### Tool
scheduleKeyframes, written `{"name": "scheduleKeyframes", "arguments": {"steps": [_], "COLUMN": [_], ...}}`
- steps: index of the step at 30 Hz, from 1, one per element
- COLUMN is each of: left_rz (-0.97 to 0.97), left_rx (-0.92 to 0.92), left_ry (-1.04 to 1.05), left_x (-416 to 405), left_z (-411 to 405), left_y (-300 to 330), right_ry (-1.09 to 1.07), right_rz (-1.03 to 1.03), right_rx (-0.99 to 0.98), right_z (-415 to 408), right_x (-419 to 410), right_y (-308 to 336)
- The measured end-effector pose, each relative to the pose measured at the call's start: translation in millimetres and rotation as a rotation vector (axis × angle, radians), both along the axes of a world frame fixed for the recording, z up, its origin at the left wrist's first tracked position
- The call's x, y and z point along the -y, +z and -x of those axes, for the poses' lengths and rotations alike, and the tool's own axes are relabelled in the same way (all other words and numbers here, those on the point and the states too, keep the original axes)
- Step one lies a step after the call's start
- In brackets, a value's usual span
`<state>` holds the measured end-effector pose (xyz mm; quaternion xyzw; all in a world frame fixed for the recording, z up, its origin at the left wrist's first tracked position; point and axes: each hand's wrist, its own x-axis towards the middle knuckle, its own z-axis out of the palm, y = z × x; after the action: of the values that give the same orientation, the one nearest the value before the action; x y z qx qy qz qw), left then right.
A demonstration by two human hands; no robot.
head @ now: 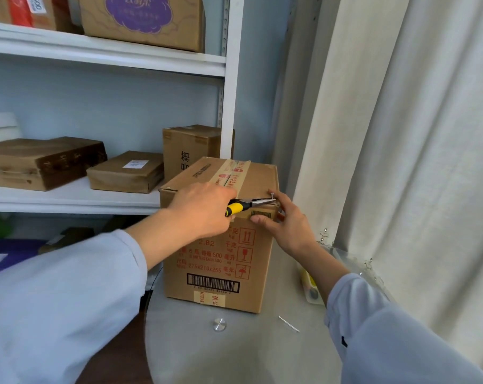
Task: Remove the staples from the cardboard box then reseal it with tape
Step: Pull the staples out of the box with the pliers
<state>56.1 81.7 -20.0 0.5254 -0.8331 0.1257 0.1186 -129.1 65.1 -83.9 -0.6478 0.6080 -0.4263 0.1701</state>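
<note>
Your cardboard box stands upright at the centre of the frame on the round glass bench, its long axis vertical and its printed face toward you. A strip of tape runs along the top seam, away from you toward the shelf. Your left hand has its fingers curled round the yellow-and-black handles of the pliers, which lie level along the box's upper front edge, nose pointing to the right of the frame. The tips meet a nail-like fastener standing at the top right corner. Your right hand steadies that corner, thumb pressed flat on the front face, fingers wrapped round the side. A loose nail lies on the bench at lower right.
</note>
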Motion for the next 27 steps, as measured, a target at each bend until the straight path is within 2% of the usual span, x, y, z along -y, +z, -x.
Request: {"name": "scheduleKeyframes", "arguments": {"steps": [3,6,17,27], "left_rz": [0.053,0.104,0.021,0.042], "left_rx": [-0.051,-0.023,0.182,0.046], "left_ry": [0.049,0.067,0.032,0.064], "left_x": [-10,-14,-5,-20], "left_z": [6,10,5,11], "left_y": [-15,-23,10,-17], "right_ry": [0.001,-0.002,0.0,-0.002], "right_rz": [0.01,0.01,-0.002,0.021], "right_rx": [0.006,0.019,0.004,0.005], "right_z": [0,-1,-1,-3], "right_x": [0,-1,-2,-5], "right_y": [0,0,1,2]}}
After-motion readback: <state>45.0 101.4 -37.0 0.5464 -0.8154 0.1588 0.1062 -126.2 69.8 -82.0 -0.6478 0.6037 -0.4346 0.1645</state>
